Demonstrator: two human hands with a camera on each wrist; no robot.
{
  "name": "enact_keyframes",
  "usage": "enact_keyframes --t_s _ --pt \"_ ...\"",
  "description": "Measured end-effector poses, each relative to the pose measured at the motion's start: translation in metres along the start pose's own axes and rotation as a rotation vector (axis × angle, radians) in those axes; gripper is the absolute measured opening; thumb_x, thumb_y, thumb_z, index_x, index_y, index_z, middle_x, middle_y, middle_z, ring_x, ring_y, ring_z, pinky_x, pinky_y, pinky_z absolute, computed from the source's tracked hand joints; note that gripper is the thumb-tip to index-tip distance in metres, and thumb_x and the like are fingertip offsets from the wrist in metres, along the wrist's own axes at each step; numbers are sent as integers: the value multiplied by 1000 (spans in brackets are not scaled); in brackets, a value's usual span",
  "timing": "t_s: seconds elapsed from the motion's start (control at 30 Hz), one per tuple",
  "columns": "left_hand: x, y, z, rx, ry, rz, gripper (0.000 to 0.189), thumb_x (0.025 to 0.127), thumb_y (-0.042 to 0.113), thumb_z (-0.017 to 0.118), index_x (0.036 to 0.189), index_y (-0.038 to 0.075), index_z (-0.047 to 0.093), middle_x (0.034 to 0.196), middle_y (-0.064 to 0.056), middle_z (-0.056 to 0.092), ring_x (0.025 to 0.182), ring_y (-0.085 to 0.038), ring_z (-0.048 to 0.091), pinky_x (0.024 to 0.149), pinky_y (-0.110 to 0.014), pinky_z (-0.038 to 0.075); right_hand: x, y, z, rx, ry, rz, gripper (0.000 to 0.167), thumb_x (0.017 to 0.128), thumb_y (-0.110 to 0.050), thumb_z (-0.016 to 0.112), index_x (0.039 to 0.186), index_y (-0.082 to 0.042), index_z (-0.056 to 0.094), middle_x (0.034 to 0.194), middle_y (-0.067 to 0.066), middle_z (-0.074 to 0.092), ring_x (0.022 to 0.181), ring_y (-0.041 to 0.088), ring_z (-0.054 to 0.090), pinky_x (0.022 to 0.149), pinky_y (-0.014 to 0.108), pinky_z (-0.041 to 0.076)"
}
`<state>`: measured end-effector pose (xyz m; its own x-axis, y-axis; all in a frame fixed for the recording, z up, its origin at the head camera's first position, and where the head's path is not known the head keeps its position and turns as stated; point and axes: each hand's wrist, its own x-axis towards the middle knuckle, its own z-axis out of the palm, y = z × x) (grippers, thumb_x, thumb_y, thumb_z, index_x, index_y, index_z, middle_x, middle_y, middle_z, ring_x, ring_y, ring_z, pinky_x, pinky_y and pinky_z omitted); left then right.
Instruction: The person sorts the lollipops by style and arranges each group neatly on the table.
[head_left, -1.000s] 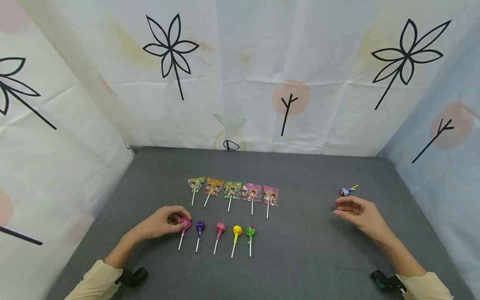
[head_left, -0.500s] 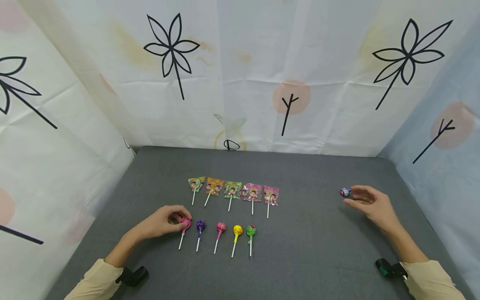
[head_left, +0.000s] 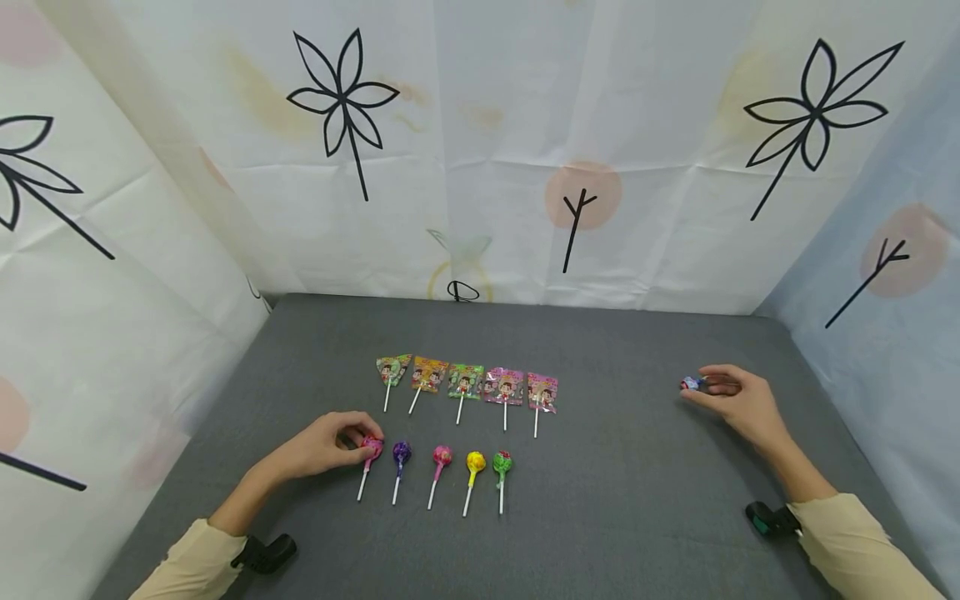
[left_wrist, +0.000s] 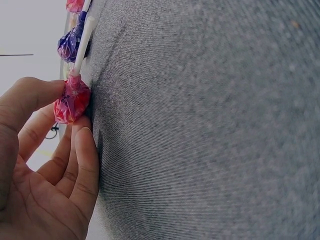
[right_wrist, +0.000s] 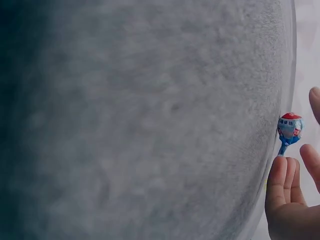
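Head view: nearest the body, a row of five round lollipops is laid on the grey table (head_left: 637,500), their sticks pointing toward the person and their heads away, so each long axis runs near to far. The leftmost, a pink lollipop (head_left: 371,448), is touched at its head by the left hand (head_left: 326,446), whose curled fingers and thumb are closed around the wrapped ball; in the left wrist view the thumb and fingertips (left_wrist: 85,150) are seen pressed against that head, with the stick running away from the palm. Beyond this row, five flat-wrapped lollipops (head_left: 467,380) are lined up, sticks likewise pointing toward the person. Well apart to the right, one blue lollipop (head_left: 690,384) is pinched by the right hand (head_left: 738,404), its head pointing left and its stick hidden under the fingers.
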<state>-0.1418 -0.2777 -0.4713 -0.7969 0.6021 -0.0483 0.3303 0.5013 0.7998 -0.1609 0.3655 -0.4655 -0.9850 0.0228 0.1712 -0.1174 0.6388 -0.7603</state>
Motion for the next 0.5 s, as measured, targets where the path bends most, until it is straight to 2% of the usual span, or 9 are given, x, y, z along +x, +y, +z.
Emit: enact_keyframes --t_s 0.23,0.5 --pt "0 0 0 -6 -1 9 17 97 13 73 113 10 70 107 -1 65 89 -14 61 71 -28 51 6 -1 4 -62 14 7 45 86 -21 85 118 6 69 107 24 66 81 -4 55 57 26 50" --pt "0 0 0 2 -2 2 17 97 14 73 114 10 70 108 0 65 89 -15 61 72 -28 51 8 -3 6 -124 12 -6 35 88 -19 84 110 6 71 99 20 70 77 0 59 60 26 47"
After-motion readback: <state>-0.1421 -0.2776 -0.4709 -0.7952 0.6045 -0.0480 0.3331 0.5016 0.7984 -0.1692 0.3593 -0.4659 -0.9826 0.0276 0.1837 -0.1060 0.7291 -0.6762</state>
